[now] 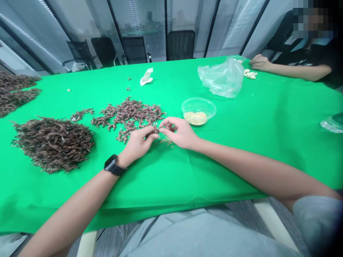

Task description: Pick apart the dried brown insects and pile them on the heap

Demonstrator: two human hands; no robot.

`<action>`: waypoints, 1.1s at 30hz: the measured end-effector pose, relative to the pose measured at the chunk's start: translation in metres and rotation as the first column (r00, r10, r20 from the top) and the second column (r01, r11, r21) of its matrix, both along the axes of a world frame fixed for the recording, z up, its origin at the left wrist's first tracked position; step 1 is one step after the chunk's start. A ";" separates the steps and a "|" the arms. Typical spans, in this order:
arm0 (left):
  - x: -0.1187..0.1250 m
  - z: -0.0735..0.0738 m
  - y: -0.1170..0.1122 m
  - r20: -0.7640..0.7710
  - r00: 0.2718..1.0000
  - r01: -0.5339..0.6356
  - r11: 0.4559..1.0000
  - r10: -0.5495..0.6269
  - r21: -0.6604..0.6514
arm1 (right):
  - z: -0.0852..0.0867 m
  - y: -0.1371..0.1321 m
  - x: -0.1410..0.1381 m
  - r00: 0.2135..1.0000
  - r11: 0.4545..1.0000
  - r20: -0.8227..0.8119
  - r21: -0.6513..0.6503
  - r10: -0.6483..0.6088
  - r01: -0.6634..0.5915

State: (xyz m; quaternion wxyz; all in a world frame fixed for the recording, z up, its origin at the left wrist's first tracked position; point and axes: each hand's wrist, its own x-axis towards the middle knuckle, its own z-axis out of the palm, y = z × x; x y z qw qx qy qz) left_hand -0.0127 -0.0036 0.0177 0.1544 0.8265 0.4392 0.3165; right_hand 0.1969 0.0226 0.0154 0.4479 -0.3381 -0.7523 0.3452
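Note:
My left hand (138, 144), with a dark watch on its wrist, pinches a small dried brown seed pod (155, 129). The thumb and forefinger of my right hand (180, 133) close on the pod's other side; the fingertips partly hide it. Just beneath, small pale golden seeds (166, 142) lie scattered on the green cloth (171, 178). A loose spread of similar brown dried pods (134, 112) lies beyond my left hand. Behind my right hand stands a clear round plastic bowl (198, 109), with a layer of pale golden seeds (197, 118) at its bottom.
A large brown heap of dried plant pieces (55, 142) sits at left, with more piles (13, 92) farther off. A crumpled clear plastic bag (223, 78) and a white paper scrap (146, 77) lie farther back. Another person's hand (260, 63) rests by pale pieces (250, 74).

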 end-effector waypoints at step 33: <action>0.002 -0.001 0.000 0.006 0.999 0.047 0.999 -0.047 -0.019 | -0.006 0.002 0.003 0.994 0.963 0.107 0.270 -0.009 -0.021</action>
